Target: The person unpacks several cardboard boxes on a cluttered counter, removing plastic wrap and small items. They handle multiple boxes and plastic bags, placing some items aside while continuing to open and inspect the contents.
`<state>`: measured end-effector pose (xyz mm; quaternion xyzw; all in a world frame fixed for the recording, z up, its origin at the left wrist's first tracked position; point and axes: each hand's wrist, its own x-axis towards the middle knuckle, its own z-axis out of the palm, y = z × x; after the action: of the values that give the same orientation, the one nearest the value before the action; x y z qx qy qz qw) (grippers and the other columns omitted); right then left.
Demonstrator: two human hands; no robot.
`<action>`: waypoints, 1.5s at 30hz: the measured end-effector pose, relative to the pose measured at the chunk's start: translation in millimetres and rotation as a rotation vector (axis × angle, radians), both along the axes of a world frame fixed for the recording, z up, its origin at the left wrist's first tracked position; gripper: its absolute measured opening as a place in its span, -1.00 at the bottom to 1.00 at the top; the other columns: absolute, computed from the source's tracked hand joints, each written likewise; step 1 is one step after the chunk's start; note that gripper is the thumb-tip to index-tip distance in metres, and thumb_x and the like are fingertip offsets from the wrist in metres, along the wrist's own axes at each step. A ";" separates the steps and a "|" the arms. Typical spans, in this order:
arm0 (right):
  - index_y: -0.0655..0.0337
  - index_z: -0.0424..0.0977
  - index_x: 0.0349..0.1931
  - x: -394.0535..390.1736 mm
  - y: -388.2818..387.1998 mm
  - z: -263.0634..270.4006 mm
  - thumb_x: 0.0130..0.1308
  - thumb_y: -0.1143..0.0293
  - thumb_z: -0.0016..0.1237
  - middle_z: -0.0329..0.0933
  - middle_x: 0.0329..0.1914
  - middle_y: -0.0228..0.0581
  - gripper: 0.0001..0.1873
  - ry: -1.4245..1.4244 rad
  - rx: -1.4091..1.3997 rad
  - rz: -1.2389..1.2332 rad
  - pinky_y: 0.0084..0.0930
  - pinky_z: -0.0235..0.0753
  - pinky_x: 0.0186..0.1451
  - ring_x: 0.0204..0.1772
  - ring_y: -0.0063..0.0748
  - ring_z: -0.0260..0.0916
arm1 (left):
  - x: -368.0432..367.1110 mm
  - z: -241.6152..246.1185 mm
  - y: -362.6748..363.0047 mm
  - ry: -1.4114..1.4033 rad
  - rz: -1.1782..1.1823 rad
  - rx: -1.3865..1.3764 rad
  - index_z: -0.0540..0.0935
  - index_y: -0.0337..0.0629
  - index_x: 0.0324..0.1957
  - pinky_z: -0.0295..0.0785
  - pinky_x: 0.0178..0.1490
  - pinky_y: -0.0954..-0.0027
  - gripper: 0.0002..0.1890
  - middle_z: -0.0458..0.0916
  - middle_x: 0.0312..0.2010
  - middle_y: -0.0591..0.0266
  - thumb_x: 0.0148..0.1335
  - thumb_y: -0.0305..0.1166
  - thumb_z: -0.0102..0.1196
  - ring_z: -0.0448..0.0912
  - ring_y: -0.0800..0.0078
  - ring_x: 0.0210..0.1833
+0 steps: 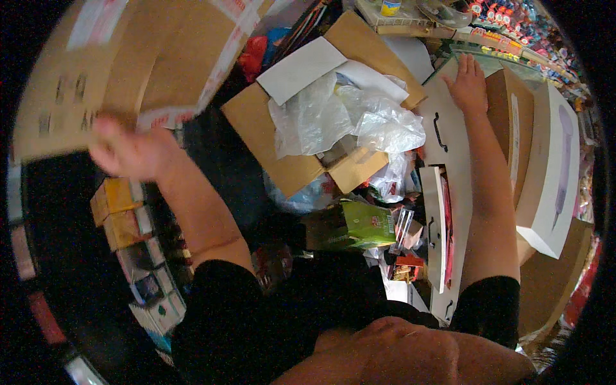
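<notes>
At the left, my left hand [130,147] is blurred and raised at the lower edge of a large taped cardboard box [168,57]; whether its fingers touch the box cannot be told. My right hand [468,86] lies flat, fingers stretched out, at the glass edge on top of a white drawer cabinet [440,96], and holds nothing. Beside my right forearm stand a brown cardboard box [512,115] and a white box [548,173] with a picture printed on it. Between my hands is an opened cardboard box [269,139] with crumpled clear plastic wrapping [313,120] in it.
One cabinet drawer [434,231] stands pulled out. A green box [368,224] lies close in front of my body. Several small boxes [120,226] are stacked at the lower left. Small colourful goods [500,17] crowd the top right, past a glass dish [445,14].
</notes>
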<state>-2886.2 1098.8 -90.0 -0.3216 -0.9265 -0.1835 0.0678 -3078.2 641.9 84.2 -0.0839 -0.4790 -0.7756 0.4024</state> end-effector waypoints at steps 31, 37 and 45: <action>0.25 0.46 -0.10 694.9 -312.2 136.0 0.32 0.10 -0.20 0.53 -0.13 -0.17 -0.61 1.294 -0.535 -0.086 -0.35 0.35 0.11 -0.03 -0.25 0.45 | 613.2 188.4 169.5 1.596 -0.149 -0.399 0.67 -0.03 -0.22 0.23 -0.33 0.32 -0.68 0.38 -0.50 0.42 0.07 -0.07 0.15 0.34 0.44 -0.44; 0.14 -0.04 0.36 877.7 -314.1 224.5 0.23 -0.23 -0.26 0.05 0.38 -0.02 -0.16 2.021 -1.306 0.921 0.17 0.00 0.36 0.40 0.01 0.01 | 788.7 124.8 229.6 1.839 -0.811 -0.134 0.44 0.15 -0.54 0.27 -0.31 0.45 -0.94 0.33 -0.51 0.57 -0.05 -0.29 0.05 0.38 0.60 -0.34; 0.29 0.17 0.19 926.9 -309.6 92.2 0.04 0.60 -0.17 0.34 0.08 -0.11 -0.40 2.196 -0.915 -0.605 -0.31 0.35 0.17 0.06 -0.16 0.35 | 825.8 -38.2 198.5 1.808 -1.061 -0.877 0.54 0.07 -0.32 0.29 -0.18 0.34 -0.82 0.40 -0.38 0.39 -0.02 -0.22 0.09 0.43 0.44 -0.22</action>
<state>-1959.3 789.1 2.2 -0.5015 -0.2446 0.5187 0.6478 -2252.5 840.4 46.1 -0.9388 -0.1472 -0.2688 0.1574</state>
